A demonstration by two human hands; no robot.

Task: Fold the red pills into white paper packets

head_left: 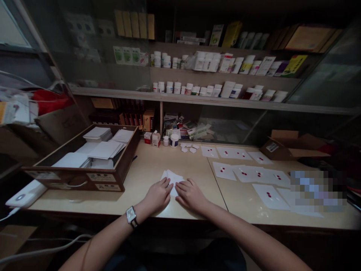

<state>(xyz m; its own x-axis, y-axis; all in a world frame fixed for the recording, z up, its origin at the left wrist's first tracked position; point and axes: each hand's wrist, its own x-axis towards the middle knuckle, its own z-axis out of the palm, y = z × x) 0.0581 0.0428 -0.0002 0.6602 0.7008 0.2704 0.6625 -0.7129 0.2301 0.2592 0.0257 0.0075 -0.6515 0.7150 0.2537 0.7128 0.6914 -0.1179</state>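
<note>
Both my hands rest on a small white folded paper lying on the beige counter. My left hand, with a wristwatch on its wrist, presses the paper's left side with curled fingers. My right hand pinches the paper's right side with its fingertips. To the right, several white paper squares lie spread out, each with small red pills on it. A few folded white packets sit farther back.
A wooden drawer with stacks of white paper stands at the left. Small bottles and boxes line the counter's back. Shelves of medicine bottles rise behind. An open cardboard box sits at the right, a white device at the left edge.
</note>
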